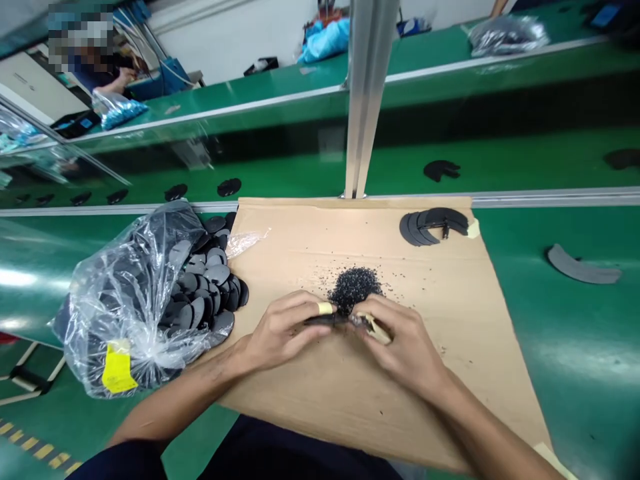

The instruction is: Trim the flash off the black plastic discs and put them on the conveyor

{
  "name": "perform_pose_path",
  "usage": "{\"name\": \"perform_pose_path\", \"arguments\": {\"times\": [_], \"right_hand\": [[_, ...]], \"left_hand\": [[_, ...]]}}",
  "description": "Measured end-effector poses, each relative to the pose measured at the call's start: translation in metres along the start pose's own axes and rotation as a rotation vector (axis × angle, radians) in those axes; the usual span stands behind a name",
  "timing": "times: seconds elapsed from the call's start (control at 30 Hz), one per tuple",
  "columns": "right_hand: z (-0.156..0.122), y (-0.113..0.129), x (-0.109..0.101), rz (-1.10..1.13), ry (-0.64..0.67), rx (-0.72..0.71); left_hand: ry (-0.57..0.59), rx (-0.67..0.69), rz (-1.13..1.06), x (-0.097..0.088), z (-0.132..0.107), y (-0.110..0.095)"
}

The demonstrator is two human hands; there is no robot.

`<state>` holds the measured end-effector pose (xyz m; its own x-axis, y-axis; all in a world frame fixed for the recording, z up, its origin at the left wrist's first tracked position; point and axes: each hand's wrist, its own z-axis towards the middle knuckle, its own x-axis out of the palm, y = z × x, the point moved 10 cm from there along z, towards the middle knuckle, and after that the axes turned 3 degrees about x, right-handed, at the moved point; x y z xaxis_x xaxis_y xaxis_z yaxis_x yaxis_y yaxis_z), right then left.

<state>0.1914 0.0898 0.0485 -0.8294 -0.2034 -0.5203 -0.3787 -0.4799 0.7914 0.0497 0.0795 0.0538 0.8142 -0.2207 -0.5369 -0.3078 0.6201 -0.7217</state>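
Note:
Over the cardboard sheet [320, 387], my left hand [287, 327] is closed on a thin black plastic part [323, 321], seen nearly edge-on. A yellow band wraps one of its fingers. My right hand [400, 337] is closed at the part's right end. Between its fingers show a small shiny bit and a pale yellow strip; I cannot make out what it grips. Just beyond both hands lies a pile of tiny black pieces [357, 287], with loose ones scattered around it.
A clear plastic bag [125, 293] at left spills black discs [217, 274] onto the cardboard. Curved black parts [420, 227] lie at its back right. A metal post [367, 100] rises behind. More parts rest on the green surface beyond. A person [107, 70] sits at the far left.

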Motion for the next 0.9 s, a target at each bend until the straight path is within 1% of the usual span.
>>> {"name": "perform_pose_path", "arguments": {"times": [0.07, 0.13, 0.2, 0.27, 0.3, 0.33, 0.37, 0.4, 0.43, 0.47, 0.53, 0.57, 0.63, 0.7, 0.77, 0.83, 0.9], "right_hand": [[-0.004, 0.009, -0.002, -0.066, -0.048, -0.089], [-0.008, 0.014, -0.004, -0.143, -0.101, -0.169], [-0.012, 0.017, -0.006, -0.209, -0.147, -0.225], [-0.014, 0.017, -0.008, -0.263, -0.193, -0.254], [-0.014, 0.016, -0.010, -0.287, -0.214, -0.256], [-0.015, 0.013, -0.012, -0.309, -0.233, -0.250], [-0.015, 0.010, -0.013, -0.329, -0.246, -0.237], [-0.015, 0.007, -0.013, -0.345, -0.250, -0.225], [-0.015, 0.004, -0.013, -0.358, -0.247, -0.212], [-0.015, 0.001, -0.012, -0.371, -0.240, -0.204], [-0.016, -0.003, -0.008, -0.400, -0.219, -0.196], [-0.016, -0.004, -0.006, -0.414, -0.208, -0.195], [-0.018, -0.005, -0.001, -0.438, -0.180, -0.195], [-0.019, -0.005, 0.005, -0.454, -0.144, -0.195], [-0.019, -0.006, 0.010, -0.470, -0.110, -0.186], [-0.020, -0.008, 0.013, -0.490, -0.083, -0.170], [-0.020, -0.010, 0.015, -0.505, -0.066, -0.154]], "left_hand": [[0.119, -0.082, -0.054, 0.001, 0.007, 0.005], [0.267, -0.188, -0.063, 0.004, 0.014, 0.012], [0.431, -0.249, -0.046, 0.008, 0.023, 0.016], [0.572, -0.224, -0.014, 0.010, 0.038, 0.016], [0.611, -0.188, 0.023, 0.007, 0.049, 0.017], [0.621, -0.142, 0.079, 0.000, 0.063, 0.020], [0.599, -0.101, 0.155, -0.010, 0.079, 0.025], [0.545, -0.070, 0.244, -0.023, 0.098, 0.034], [0.467, -0.066, 0.345, -0.039, 0.118, 0.046], [0.374, -0.095, 0.450, -0.056, 0.137, 0.061], [0.197, -0.231, 0.674, -0.091, 0.169, 0.098], [0.154, -0.274, 0.728, -0.099, 0.180, 0.114], [0.109, -0.350, 0.796, -0.107, 0.195, 0.143], [0.105, -0.428, 0.831, -0.104, 0.198, 0.168], [0.123, -0.507, 0.858, -0.098, 0.195, 0.186], [0.160, -0.557, 0.876, -0.091, 0.192, 0.194], [0.211, -0.562, 0.881, -0.087, 0.191, 0.192]]}}
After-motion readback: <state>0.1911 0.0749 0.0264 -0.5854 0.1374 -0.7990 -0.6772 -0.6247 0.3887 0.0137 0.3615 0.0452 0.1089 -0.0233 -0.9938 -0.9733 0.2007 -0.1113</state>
